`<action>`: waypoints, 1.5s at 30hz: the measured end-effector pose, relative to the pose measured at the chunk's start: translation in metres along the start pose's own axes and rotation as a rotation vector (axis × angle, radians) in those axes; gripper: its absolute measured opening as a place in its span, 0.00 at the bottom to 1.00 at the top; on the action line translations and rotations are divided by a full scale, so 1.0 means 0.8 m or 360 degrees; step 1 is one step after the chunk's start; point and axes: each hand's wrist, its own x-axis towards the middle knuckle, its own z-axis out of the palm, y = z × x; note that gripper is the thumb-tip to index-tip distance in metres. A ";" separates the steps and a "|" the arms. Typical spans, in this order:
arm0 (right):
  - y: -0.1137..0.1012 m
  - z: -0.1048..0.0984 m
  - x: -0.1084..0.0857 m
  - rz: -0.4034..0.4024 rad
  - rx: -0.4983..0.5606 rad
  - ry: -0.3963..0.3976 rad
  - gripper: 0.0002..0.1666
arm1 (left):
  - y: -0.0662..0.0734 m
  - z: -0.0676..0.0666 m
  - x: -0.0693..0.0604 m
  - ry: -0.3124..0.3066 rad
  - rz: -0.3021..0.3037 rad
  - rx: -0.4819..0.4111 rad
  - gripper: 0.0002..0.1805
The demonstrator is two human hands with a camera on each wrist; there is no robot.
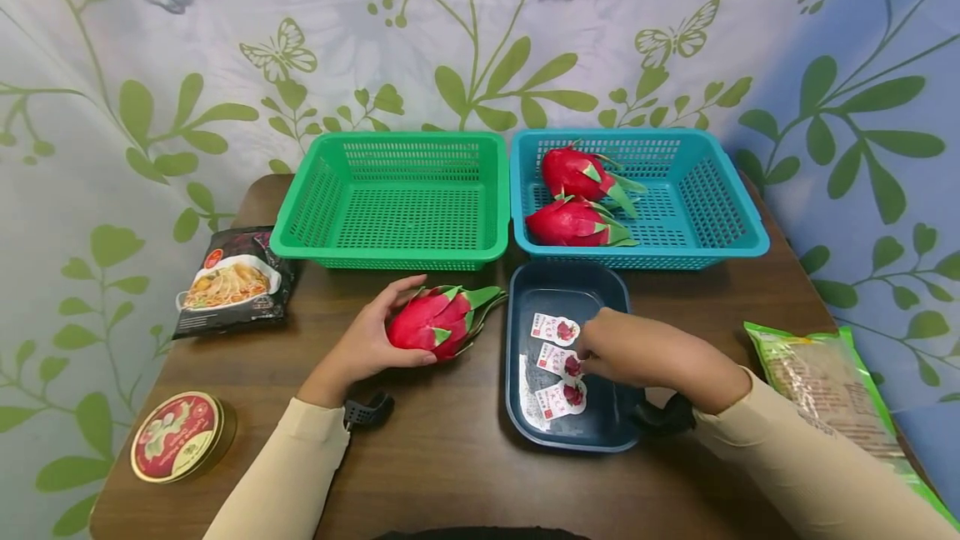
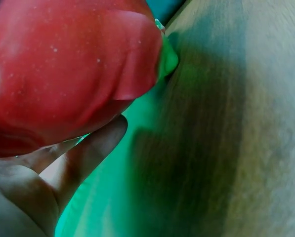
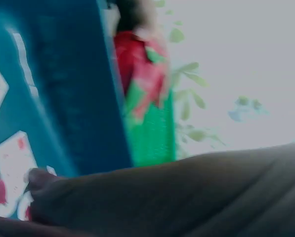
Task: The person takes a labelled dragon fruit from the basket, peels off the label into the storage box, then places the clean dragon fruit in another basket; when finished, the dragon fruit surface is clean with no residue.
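Note:
My left hand [image 1: 372, 333] grips a red dragon fruit [image 1: 431, 325] with green leaf tips, thumb on the near side and fingers behind. In the left wrist view, the dragon fruit [image 2: 73, 69] fills the upper left above the thumb. My right hand [image 1: 637, 350] reaches into a dark blue tray [image 1: 517, 390], fingertips down at the middle one of three labels. These are white stickers with a dragon fruit picture: an upper label [image 1: 555, 329], a middle label [image 1: 558, 362] and a lower label [image 1: 561, 400]. Whether the fingers pinch the middle label is hidden.
A green basket [image 1: 390, 254] stands behind the left hand. Beside it a blue basket [image 1: 667, 252] holds two dragon fruits [image 1: 570, 222]. A black noodle packet [image 1: 232, 282] and a round tin [image 1: 177, 437] lie left. A green-edged bag [image 1: 832, 382] lies right.

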 end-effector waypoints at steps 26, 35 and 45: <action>0.128 0.036 0.005 -0.0268 0.2901 0.1805 0.12 | 0.175 0.004 0.125 -0.0288 0.0428 0.0217 0.50; 0.134 0.040 0.007 -0.0342 0.2935 0.1840 0.12 | 0.205 0.214 0.303 -0.0032 0.0019 0.0552 0.54; 0.133 0.040 0.009 -0.0381 0.2967 0.1745 0.11 | 0.176 0.337 0.376 0.0180 -0.0256 0.0984 0.57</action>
